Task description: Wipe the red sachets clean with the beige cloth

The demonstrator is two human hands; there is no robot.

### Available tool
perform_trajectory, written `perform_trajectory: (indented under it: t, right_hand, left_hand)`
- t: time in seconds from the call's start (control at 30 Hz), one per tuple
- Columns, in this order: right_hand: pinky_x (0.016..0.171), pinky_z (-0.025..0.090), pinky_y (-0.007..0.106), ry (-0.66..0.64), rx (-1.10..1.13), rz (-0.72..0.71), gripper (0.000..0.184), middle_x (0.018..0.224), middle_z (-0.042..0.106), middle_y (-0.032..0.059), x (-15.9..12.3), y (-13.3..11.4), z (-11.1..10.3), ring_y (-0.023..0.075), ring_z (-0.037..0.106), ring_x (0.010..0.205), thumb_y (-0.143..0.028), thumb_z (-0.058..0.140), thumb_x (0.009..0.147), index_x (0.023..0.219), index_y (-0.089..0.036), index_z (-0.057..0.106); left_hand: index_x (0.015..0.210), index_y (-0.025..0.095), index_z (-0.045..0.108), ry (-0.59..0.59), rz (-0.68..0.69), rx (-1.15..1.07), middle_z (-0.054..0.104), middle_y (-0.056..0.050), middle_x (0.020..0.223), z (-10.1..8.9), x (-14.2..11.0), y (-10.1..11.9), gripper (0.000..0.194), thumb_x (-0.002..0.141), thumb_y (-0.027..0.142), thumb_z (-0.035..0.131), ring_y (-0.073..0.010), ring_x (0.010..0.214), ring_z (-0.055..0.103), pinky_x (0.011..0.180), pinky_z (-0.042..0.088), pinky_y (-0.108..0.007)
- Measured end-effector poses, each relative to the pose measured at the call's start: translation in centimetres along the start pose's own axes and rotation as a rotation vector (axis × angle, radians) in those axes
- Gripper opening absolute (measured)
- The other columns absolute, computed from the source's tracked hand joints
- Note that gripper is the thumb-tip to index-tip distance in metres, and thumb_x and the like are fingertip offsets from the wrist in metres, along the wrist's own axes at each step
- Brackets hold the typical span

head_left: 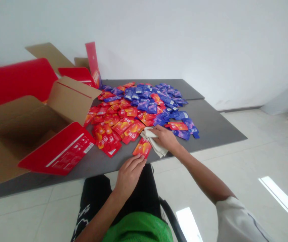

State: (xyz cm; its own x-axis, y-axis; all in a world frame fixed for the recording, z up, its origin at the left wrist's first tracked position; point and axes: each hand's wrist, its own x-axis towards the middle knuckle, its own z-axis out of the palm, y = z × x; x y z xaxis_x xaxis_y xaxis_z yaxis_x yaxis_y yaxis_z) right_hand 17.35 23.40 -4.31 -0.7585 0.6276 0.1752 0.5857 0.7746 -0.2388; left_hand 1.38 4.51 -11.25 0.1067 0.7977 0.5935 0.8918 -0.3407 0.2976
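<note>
Left hand point(129, 178) on red sachet point(142, 148), right hand point(166, 139) on white cloth point(152, 141)

White short sleeve point(237, 220) on the right upper arm, a thin dark line running along its fabric. Bright green garment point(137, 228) with a fine mesh-like texture at the lower edge of the view. Black shorts or trousers point(96, 191), the exact cut hard to tell, marked with white print point(82, 218) on the left leg. Bare left hand point(130, 176) and bare right hand point(165, 139).
</note>
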Motion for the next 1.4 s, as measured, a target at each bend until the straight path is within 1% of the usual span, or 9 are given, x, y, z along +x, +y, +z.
perform_trajectory:
  t: [0.1, 0.2, 0.47, 0.57, 0.7, 0.93, 1.03, 1.2, 1.4]
  right_hand:
    - [0.088, 0.052, 0.026, -0.001, 0.06, -0.126, 0.046, 0.13, 0.067, 0.008, -1.6, -1.9, 0.1, 0.0213, 0.067, 0.112, -0.019, 0.059, 0.097, 0.142, -0.027, 0.061]
    - [0.086, 0.052, 0.025, -0.11, 0.126, -0.228, 0.042, 0.131, 0.067, 0.0059, -3.0, -3.7, 1.0, 0.0196, 0.067, 0.11, -0.025, 0.06, 0.099, 0.141, -0.03, 0.062]
    - [0.085, 0.052, 0.026, -0.022, -0.022, -0.022, 0.041, 0.122, 0.068, 0.0088, 0.5, 0.0, -0.1, 0.0221, 0.068, 0.106, -0.021, 0.058, 0.099, 0.139, -0.024, 0.065]
    - [0.086, 0.052, 0.025, -0.019, 0.014, -0.082, 0.046, 0.129, 0.066, 0.0079, -1.2, -1.5, -0.2, 0.0214, 0.067, 0.11, -0.019, 0.059, 0.097, 0.142, -0.027, 0.062]
    - [0.083, 0.053, 0.024, -0.128, 0.099, -0.168, 0.041, 0.132, 0.067, 0.0053, -3.2, -3.6, 1.0, 0.02, 0.068, 0.11, -0.025, 0.06, 0.099, 0.139, -0.031, 0.064]
    - [0.085, 0.053, 0.026, -0.028, 0.005, 0.035, 0.04, 0.123, 0.068, 0.0089, 0.0, 0.3, -0.4, 0.0224, 0.069, 0.105, -0.023, 0.059, 0.098, 0.137, -0.025, 0.066]
    - [0.088, 0.053, 0.027, 0.005, 0.055, -0.03, 0.044, 0.126, 0.067, 0.0089, -1.5, -0.9, -1.0, 0.0218, 0.068, 0.107, -0.021, 0.058, 0.098, 0.142, -0.026, 0.063]
    - [0.086, 0.054, 0.025, -0.148, 0.126, -0.14, 0.042, 0.132, 0.067, 0.0065, -3.7, -4.1, 0.7, 0.0209, 0.068, 0.109, -0.027, 0.059, 0.1, 0.141, -0.031, 0.063]
    - [0.086, 0.053, 0.026, -0.037, 0.022, 0.051, 0.04, 0.125, 0.067, 0.0091, -0.3, -0.1, 0.2, 0.0225, 0.069, 0.106, -0.025, 0.057, 0.1, 0.139, -0.025, 0.065]
  left_hand:
    - [0.125, 0.022, 0.072, 0.004, -0.005, 0.008, 0.076, -0.006, 0.118, 0.2, -0.2, -0.1, 0.03, 0.101, 0.014, 0.056, -0.0227, 0.116, 0.07, 0.103, 0.061, -0.041]
    - [0.119, 0.025, 0.075, -0.012, -0.03, 0.019, 0.078, -0.006, 0.108, 0.3, -0.4, -0.1, 0.028, 0.101, 0.016, 0.055, -0.0238, 0.108, 0.072, 0.1, 0.062, -0.043]
    - [0.126, 0.022, 0.07, 0.011, -0.028, -0.034, 0.075, -0.005, 0.123, 0.2, -0.1, 0.1, 0.031, 0.101, 0.014, 0.055, -0.0217, 0.119, 0.068, 0.104, 0.06, -0.04]
    - [0.125, 0.022, 0.071, 0.021, -0.029, -0.038, 0.076, -0.005, 0.12, 0.2, -0.1, 0.1, 0.03, 0.101, 0.014, 0.055, -0.0216, 0.118, 0.068, 0.103, 0.06, -0.04]
    - [0.117, 0.023, 0.075, 0.008, -0.051, -0.02, 0.078, -0.005, 0.111, 0.2, -0.1, 0.1, 0.026, 0.101, 0.016, 0.055, -0.0228, 0.11, 0.071, 0.1, 0.061, -0.042]
    - [0.122, 0.023, 0.072, 0.006, -0.027, -0.034, 0.077, -0.003, 0.118, 0.0, 0.3, 0.1, 0.027, 0.102, 0.015, 0.055, -0.0212, 0.114, 0.069, 0.1, 0.06, -0.039]
    - [0.121, 0.021, 0.072, 0.001, -0.015, -0.026, 0.077, -0.004, 0.118, 0.0, 0.3, 0.1, 0.026, 0.101, 0.015, 0.056, -0.0217, 0.114, 0.068, 0.1, 0.059, -0.04]
    - [0.112, 0.022, 0.075, -0.025, -0.012, 0.017, 0.078, -0.004, 0.109, -0.2, 0.1, -0.1, 0.022, 0.1, 0.015, 0.057, -0.0227, 0.106, 0.07, 0.096, 0.059, -0.041]
    - [0.122, 0.02, 0.071, -0.042, 0.04, -0.002, 0.076, -0.004, 0.119, -0.3, 0.2, -0.5, 0.027, 0.1, 0.013, 0.057, -0.0214, 0.116, 0.068, 0.101, 0.057, -0.039]
